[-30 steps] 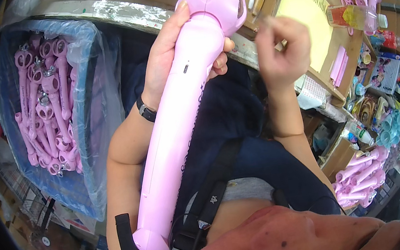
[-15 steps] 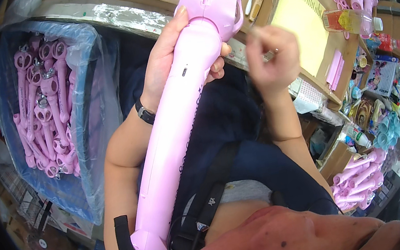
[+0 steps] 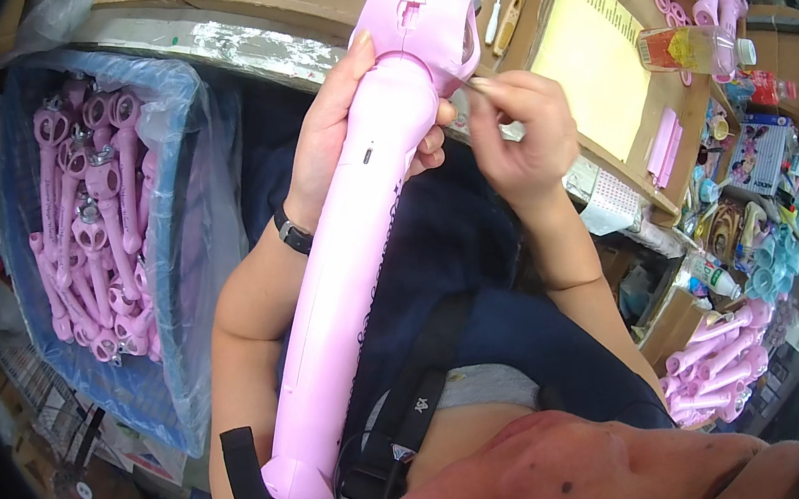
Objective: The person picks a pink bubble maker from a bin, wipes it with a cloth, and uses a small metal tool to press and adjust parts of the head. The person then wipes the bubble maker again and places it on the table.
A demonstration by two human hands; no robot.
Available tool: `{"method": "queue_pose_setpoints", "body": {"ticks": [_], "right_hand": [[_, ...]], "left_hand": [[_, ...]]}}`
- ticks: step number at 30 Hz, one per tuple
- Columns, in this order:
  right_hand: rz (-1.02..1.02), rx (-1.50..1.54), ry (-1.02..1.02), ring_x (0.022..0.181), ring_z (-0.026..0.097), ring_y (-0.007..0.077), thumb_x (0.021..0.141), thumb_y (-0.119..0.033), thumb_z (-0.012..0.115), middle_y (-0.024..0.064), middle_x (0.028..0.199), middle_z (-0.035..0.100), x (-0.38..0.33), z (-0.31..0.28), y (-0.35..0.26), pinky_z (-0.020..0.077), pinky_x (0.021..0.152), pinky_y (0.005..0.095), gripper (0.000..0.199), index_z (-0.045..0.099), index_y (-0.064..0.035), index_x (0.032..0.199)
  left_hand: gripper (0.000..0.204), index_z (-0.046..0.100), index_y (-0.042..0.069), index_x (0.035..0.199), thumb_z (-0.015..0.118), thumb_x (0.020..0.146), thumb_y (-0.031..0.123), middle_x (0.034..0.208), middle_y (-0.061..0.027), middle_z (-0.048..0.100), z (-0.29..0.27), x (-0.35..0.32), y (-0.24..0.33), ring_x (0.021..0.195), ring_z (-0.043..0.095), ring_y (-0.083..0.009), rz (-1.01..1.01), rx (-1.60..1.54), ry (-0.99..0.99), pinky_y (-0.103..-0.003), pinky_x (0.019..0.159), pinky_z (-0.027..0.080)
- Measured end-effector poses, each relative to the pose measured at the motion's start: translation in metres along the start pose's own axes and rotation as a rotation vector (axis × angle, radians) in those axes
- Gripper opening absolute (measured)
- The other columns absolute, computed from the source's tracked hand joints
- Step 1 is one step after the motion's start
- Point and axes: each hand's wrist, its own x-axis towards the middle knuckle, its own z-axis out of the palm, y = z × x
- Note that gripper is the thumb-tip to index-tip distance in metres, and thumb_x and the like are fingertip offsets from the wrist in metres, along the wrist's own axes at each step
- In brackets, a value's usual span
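- Slanting across the middle of the head view, the pink plastic wand (image 3: 328, 319) lies in front of the person's dark blue clothing; its long axis runs from lower left to upper right.
- Its rounded head points up and away toward the workbench (image 3: 251, 42); its narrow end points back beside the person's left upper arm.
- It looks smooth and glossy, with a long tubular handle, dark lettering along its right side, a small dark slot below the neck, and a cut-out and a seam on the head.
- The left hand (image 3: 328, 128) wraps around the neck of the wand, thumb near the head.
- The right hand (image 3: 525, 132) is beside the head, thumb and forefinger nearly together; I cannot tell whether something small sits between them.
- At left, a blue crate (image 3: 178, 405) holds similar, smaller-looking pink wands (image 3: 90, 240).
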Motion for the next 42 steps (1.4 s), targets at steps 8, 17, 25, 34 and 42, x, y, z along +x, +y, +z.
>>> {"method": "queue_pose_setpoints", "body": {"ticks": [8, 17, 25, 34, 42], "right_hand": [[0.621, 1.595, -0.071, 0.112, 0.056, 0.0385, 0.101, -0.024, 0.038, 0.0310, 0.118, 0.054, 0.020, -0.010, -0.017, 0.0494, 0.090, 0.0441, 0.025, 0.042, -0.0004, 0.107], [0.857, 1.145, 0.387, 0.125, 0.046, 0.0280, 0.101, -0.018, 0.038, 0.0208, 0.131, 0.048, 0.012, 0.005, -0.001, 0.0343, 0.109, 0.0414, 0.020, 0.046, -0.0023, 0.109], [0.949, 1.385, 0.320, 0.119, 0.050, 0.0256, 0.101, -0.018, 0.039, 0.0176, 0.130, 0.051, 0.021, 0.006, 0.002, 0.0370, 0.106, 0.0376, 0.019, 0.050, -0.0034, 0.104], [0.936, 1.488, 0.153, 0.099, 0.057, 0.0153, 0.100, -0.018, 0.047, 0.0087, 0.107, 0.062, 0.056, 0.016, 0.014, 0.0458, 0.089, 0.0301, 0.022, 0.055, -0.0011, 0.111], [0.283, 0.150, 0.014, 0.065, 0.061, 0.0219, 0.074, 0.000, 0.070, 0.0114, 0.081, 0.061, 0.019, -0.027, 0.003, 0.0486, 0.054, 0.0297, 0.018, 0.062, -0.0016, 0.090]], "left_hand": [[0.059, 0.059, 0.004, 0.110, 0.033, 0.097, 0.055, 0.080, -0.0120, 0.067, -0.007, 0.000, -0.002, 0.063, 0.063, -0.0191, -0.027, 0.040, 0.021, -0.033, 0.063, 0.054], [0.054, 0.033, 0.004, 0.142, 0.056, 0.095, 0.018, 0.117, -0.0122, 0.049, -0.041, -0.007, -0.017, 0.097, 0.056, -0.0149, 0.621, 1.136, 0.120, -0.028, 0.085, 0.047], [0.070, 0.046, 0.013, 0.135, 0.076, 0.071, 0.009, 0.135, -0.0192, 0.040, -0.038, 0.018, 0.030, 0.124, 0.044, -0.0394, 1.327, 1.921, -0.177, -0.045, 0.104, 0.039], [0.053, 0.059, 0.007, 0.116, 0.078, 0.068, 0.013, 0.126, -0.0173, 0.057, -0.020, 0.043, 0.061, 0.122, 0.051, -0.0385, 1.313, 1.899, -0.530, -0.050, 0.104, 0.040], [0.066, 0.044, 0.004, 0.117, 0.083, 0.072, 0.033, 0.119, -0.0222, 0.055, -0.029, 0.047, 0.052, 0.116, 0.054, -0.0395, 1.432, 1.891, -0.444, -0.057, 0.105, 0.037]]}}
